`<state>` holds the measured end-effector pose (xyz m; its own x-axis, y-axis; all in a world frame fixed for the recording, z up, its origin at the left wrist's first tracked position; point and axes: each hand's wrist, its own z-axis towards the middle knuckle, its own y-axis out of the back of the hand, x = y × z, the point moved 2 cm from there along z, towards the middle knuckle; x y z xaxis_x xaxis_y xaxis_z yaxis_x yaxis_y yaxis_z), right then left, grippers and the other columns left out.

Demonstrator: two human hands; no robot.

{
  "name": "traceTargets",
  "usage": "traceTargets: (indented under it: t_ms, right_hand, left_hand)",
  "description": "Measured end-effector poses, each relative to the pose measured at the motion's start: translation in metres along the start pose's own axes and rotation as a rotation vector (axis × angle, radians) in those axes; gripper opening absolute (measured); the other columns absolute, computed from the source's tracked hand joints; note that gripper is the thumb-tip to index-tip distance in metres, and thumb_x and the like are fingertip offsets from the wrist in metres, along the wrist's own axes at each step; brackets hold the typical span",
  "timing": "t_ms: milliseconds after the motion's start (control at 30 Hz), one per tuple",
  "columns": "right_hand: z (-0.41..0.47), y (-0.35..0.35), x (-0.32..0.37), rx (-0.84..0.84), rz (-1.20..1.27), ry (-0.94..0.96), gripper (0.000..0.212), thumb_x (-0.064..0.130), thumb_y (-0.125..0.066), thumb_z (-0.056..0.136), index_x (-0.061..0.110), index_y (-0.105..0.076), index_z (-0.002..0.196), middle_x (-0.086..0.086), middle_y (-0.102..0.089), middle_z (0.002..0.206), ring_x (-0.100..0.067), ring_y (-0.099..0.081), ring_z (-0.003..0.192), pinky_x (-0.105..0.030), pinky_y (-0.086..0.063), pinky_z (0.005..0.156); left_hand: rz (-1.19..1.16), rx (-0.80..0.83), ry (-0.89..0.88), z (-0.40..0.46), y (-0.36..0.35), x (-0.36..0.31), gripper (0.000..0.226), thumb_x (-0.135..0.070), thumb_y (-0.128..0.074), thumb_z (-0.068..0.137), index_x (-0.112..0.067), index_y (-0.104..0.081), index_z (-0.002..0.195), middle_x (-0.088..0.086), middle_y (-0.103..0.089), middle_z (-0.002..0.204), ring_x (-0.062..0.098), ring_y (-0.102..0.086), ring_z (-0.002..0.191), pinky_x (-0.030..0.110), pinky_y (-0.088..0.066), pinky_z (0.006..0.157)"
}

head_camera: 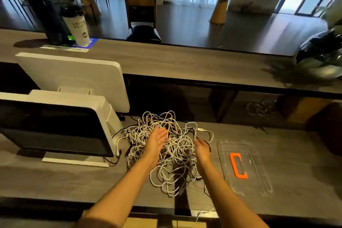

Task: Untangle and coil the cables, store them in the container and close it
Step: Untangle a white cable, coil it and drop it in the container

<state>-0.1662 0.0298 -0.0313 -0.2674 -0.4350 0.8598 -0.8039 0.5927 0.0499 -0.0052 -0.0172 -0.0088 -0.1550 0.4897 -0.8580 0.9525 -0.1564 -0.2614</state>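
Note:
A big tangle of white and black cables (172, 168) lies on the grey desk in front of me. My left hand (157, 140) hovers over the middle of the heap with straight fingers, palm turned inward. My right hand (202, 149) is at the heap's right edge, fingers loosely bent near a black cable; whether it touches the cable is unclear. To the right lies a clear plastic container lid (259, 176) with an orange handle (237, 165), flat on the desk.
Two white monitors (77, 116) stand at the left, one behind the other. A raised counter (185, 61) runs behind the desk with a cup (77, 29) and a dark bottle at left and a dark glossy bowl (322, 55) at right.

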Motion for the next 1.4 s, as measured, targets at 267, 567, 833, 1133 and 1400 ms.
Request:
traceTargets:
  t_ms: [267,567,833,1133,1400]
  right_hand:
    - [-0.007,-0.026,0.014,0.14,0.039,0.076,0.031,0.011,-0.05,0.097,0.019,-0.063,0.07,0.009,-0.036,0.052,-0.01,-0.029,0.048,-0.023,-0.026,0.046]
    - [-0.044,-0.039,0.146,0.323,0.398,0.322,0.027,0.012,-0.042,0.101,0.012,-0.06,0.08,0.008,-0.023,0.051,-0.003,-0.016,0.038,-0.02,-0.01,0.039]
    - [-0.086,-0.025,0.205,0.208,0.256,0.552,0.027,0.017,-0.044,0.103,0.011,-0.067,0.09,0.003,-0.025,0.055,-0.009,-0.018,0.047,-0.023,-0.013,0.043]
    - [-0.087,0.0,0.183,0.039,0.035,0.588,0.025,0.02,-0.057,0.1,0.015,-0.075,0.083,0.008,-0.034,0.053,-0.005,-0.026,0.049,-0.02,-0.02,0.046]
    - [-0.098,0.039,0.145,0.072,0.023,0.56,0.035,0.025,-0.061,0.097,0.006,-0.062,0.067,-0.006,-0.04,0.057,-0.016,-0.04,0.055,-0.028,-0.037,0.055]
  left_hand:
    - [0.14,0.098,-0.052,0.023,-0.003,-0.004,0.05,-0.037,-0.022,0.109,-0.011,-0.046,0.144,0.005,-0.049,0.148,0.016,-0.043,0.139,0.027,-0.029,0.115]
    - [0.289,0.3,-0.269,0.006,-0.026,-0.074,0.038,-0.028,-0.031,0.108,-0.022,-0.069,0.106,-0.005,-0.074,0.091,0.003,-0.068,0.085,0.011,-0.049,0.076]
    - [0.457,0.135,-0.473,-0.019,-0.023,-0.141,0.023,-0.018,-0.053,0.101,-0.017,-0.074,0.091,0.002,-0.072,0.066,0.013,-0.069,0.061,0.022,-0.053,0.057]
    - [0.477,0.171,-0.56,-0.048,-0.005,-0.195,0.027,-0.018,-0.052,0.102,-0.023,-0.074,0.086,-0.004,-0.042,0.047,0.008,-0.041,0.042,0.023,-0.043,0.049]
    - [0.2,0.248,-0.606,-0.101,-0.03,-0.244,0.031,-0.015,-0.047,0.104,-0.01,-0.068,0.082,-0.009,-0.026,0.048,0.003,-0.019,0.036,0.016,-0.015,0.035]
